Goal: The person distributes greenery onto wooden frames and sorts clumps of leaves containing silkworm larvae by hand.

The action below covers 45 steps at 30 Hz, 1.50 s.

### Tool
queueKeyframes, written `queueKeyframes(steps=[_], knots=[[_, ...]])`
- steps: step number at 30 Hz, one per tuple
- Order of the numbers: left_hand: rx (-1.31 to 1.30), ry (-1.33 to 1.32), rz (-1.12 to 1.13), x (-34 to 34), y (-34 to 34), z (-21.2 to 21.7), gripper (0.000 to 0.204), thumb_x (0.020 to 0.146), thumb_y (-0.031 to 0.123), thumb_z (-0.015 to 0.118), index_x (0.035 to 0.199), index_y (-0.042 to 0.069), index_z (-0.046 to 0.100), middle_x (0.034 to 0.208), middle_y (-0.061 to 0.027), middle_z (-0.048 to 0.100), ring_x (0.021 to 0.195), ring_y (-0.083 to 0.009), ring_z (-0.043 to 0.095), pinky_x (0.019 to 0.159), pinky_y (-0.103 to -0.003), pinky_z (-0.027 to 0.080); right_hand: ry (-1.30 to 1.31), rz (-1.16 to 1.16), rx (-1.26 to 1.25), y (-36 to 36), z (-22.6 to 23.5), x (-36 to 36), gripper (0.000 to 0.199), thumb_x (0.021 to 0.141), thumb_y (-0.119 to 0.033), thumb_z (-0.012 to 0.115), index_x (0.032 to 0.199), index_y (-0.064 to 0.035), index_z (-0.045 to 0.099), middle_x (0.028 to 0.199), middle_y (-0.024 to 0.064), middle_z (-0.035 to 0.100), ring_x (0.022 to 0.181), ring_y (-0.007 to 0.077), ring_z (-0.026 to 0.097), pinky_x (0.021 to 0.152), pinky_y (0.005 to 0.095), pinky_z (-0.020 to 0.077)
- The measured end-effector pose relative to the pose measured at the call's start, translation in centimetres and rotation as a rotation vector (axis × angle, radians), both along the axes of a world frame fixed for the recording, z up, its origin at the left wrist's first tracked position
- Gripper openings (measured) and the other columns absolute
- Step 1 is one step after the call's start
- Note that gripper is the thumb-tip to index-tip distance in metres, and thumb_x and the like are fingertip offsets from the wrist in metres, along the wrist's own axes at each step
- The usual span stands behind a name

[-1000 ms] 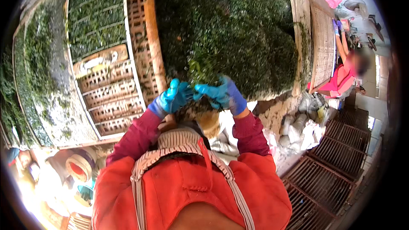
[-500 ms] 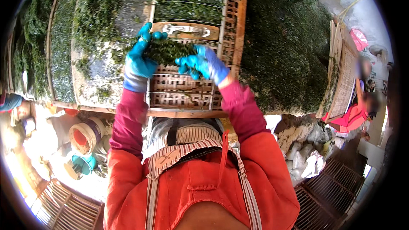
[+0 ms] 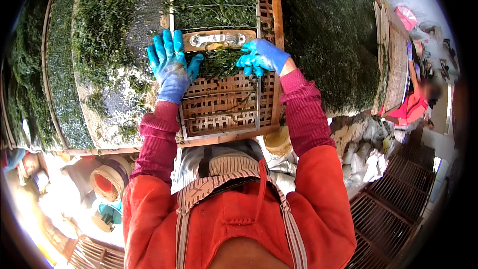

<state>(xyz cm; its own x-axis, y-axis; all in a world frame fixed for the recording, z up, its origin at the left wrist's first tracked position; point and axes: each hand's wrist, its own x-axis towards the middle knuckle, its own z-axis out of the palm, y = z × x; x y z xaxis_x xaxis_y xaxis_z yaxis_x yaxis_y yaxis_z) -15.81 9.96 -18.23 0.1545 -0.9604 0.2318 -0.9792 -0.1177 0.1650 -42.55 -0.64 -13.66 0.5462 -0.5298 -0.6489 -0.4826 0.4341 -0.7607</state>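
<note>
A clump of dark green, stringy seaweed (image 3: 216, 65) lies across a woven bamboo mat (image 3: 219, 97) inside a frame of thin rails (image 3: 258, 102). On the frame's left rail rests my left hand (image 3: 172, 67) in a blue glove, flat with its fingers spread. Bent fingers of my gloved right hand (image 3: 263, 59) touch the clump's right end and seem to pinch strands there; the fingertips are partly hidden. Just beyond the clump, a wooden float (image 3: 219, 40) with a white handle spans the frame. Farther off, a layer of seaweed fills the sections between crosswise wires.
Dark green seaweed (image 3: 328, 45) covers the surface to the right, and more seaweed (image 3: 102, 25) lies to the left. A bucket (image 3: 109, 177) stands below left. Slatted racks (image 3: 393, 199) are at the lower right. A person in red (image 3: 411, 107) is at the far right.
The clump that was between both hands now lies on the mat against the float. My left hand has flattened out and spread its fingers; my right hand has moved up and right.
</note>
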Motion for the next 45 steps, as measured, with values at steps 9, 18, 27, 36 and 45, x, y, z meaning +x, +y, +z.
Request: queueKeyframes(steps=[9, 18, 27, 36, 45], knots=[[-0.003, 0.033, -0.016, 0.7, -0.1, 0.0, 0.096, 0.085, 0.063, 0.070, 0.161, 0.020, 0.032, 0.166, -0.0145, 0.030, 0.156, -0.0375, 0.022, 0.127, -0.053, 0.013, -0.184, -0.305, -0.173, -0.8, -1.0, -9.7, 0.045, 0.096, -0.004, 0.068, 0.140, 0.0036, 0.057, 0.129, 0.0193, 0.066, 0.109, 0.0264, 0.070, 0.084, 0.0335, 0.0595], [0.034, -0.106, -0.639, -2.0, 2.9, -0.6, 0.054, 0.098, 0.037, 0.061, 0.146, 0.015, 0.053, 0.155, -0.0075, 0.049, 0.144, -0.0309, 0.044, 0.124, -0.048, 0.027, 0.208, 0.246, -1.729, 5.9, -2.9, -2.8, 0.074, 0.087, -0.033, 0.076, 0.154, -0.0196, 0.046, 0.166, 0.0145, 0.030, 0.152, 0.0361, 0.030, 0.125, 0.0550, 0.0234], [0.027, -0.119, -0.650, -2.0, 2.3, -1.7, 0.059, 0.093, 0.033, 0.065, 0.146, 0.008, 0.053, 0.151, -0.0144, 0.052, 0.140, -0.0386, 0.047, 0.120, -0.054, 0.033, 0.145, -0.248, -1.566, 5.5, -5.4, -2.3, 0.078, 0.087, -0.034, 0.075, 0.156, -0.0181, 0.043, 0.165, 0.0164, 0.031, 0.152, 0.0410, 0.030, 0.123, 0.0540, 0.0278], [-0.013, -0.148, -0.604, -1.9, 2.5, -2.0, 0.054, 0.093, 0.033, 0.064, 0.143, 0.012, 0.056, 0.147, -0.0123, 0.056, 0.136, -0.0372, 0.051, 0.117, -0.052, 0.038, 0.914, -1.131, -0.879, 11.8, -13.3, -23.4, 0.065, 0.088, -0.027, 0.078, 0.147, -0.0118, 0.055, 0.157, 0.0291, 0.035, 0.141, 0.0425, 0.042, 0.118, 0.0491, 0.0377], [0.008, -0.146, -0.594, -1.6, 2.5, -1.5, 0.056, 0.092, 0.031, 0.066, 0.143, 0.013, 0.056, 0.149, -0.0102, 0.055, 0.137, -0.0353, 0.051, 0.116, -0.051, 0.039, -0.168, -1.417, -0.693, 10.7, -8.5, -28.1, 0.056, 0.083, 0.017, 0.053, 0.137, 0.0037, 0.062, 0.138, 0.0116, 0.065, 0.089, 0.0126, 0.064, 0.079, 0.0226, 0.0533]])
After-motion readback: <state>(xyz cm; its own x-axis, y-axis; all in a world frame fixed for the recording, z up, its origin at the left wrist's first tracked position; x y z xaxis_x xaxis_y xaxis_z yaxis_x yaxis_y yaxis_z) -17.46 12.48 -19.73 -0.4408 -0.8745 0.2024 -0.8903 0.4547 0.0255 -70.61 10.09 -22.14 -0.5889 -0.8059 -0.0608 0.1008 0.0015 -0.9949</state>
